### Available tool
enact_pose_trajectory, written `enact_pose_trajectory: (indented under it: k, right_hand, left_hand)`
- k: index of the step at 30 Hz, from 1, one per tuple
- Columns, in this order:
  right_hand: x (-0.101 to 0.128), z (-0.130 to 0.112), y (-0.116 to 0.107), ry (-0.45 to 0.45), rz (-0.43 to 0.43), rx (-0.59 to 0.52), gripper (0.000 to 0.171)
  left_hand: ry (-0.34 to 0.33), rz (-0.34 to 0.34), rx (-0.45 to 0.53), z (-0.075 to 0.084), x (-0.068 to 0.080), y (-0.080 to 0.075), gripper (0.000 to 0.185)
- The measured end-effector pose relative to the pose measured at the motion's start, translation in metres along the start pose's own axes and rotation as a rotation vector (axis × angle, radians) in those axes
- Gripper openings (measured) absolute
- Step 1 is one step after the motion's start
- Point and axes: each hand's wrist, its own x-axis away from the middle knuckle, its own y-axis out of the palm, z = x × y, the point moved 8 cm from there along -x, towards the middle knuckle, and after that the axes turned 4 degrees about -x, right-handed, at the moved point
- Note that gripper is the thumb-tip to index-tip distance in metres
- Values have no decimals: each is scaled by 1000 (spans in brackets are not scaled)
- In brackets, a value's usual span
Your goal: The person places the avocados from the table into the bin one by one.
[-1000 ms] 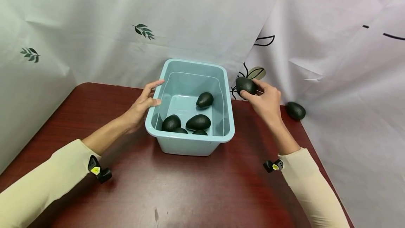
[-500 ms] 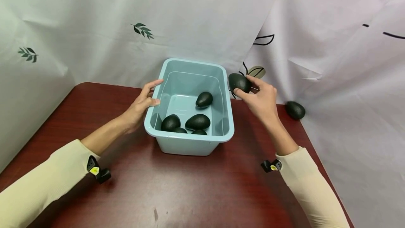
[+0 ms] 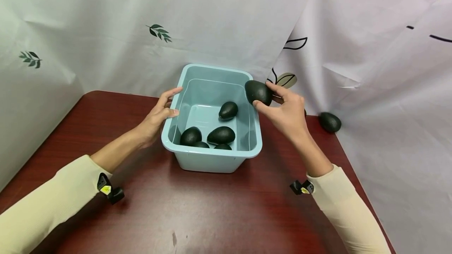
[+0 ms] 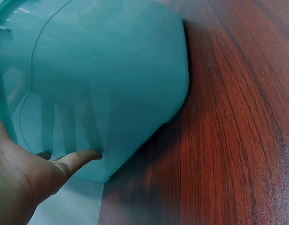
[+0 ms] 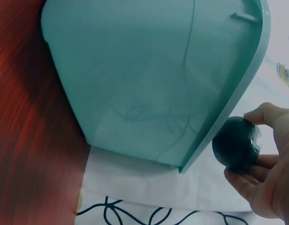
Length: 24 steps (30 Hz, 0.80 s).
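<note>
My right hand (image 3: 287,109) pinches a dark green avocado (image 3: 258,91) between thumb and fingers, at the right rim of a light blue plastic tub (image 3: 205,162). In the right wrist view the avocado (image 5: 235,144) is just outside the tub's rim. My left hand (image 3: 157,118) holds the tub's left side, with a thumb and a finger at the rim. Fingers (image 4: 81,159) lie against the outer wall in the left wrist view. Inside the tub are several avocados, one alone towards the back right (image 3: 228,110) and the others near the front wall, partly hidden by it.
Another avocado (image 3: 330,122) lies at the right edge of the dark red wooden table (image 3: 212,214). A sliver of a dark thing (image 3: 305,112) shows behind my right wrist. A white cloth with leaf prints (image 3: 226,19) hangs close behind the tub.
My right hand has moved left with the avocado, from beside the tub to its right rim. A dark sliver now shows behind that wrist. My left hand stays on the tub.
</note>
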Motion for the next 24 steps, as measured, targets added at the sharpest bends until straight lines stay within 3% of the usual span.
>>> enact_pose_trajectory:
  k: [15, 24]
  right_hand:
    - [14, -30, 27, -125, -169, -79, 59]
    - [16, -35, 29, -175, -175, -24, 60]
  left_hand:
    - [-1, -2, 3, -1, 0, -1, 77]
    - [4, -3, 4, -1, -1, -1, 78]
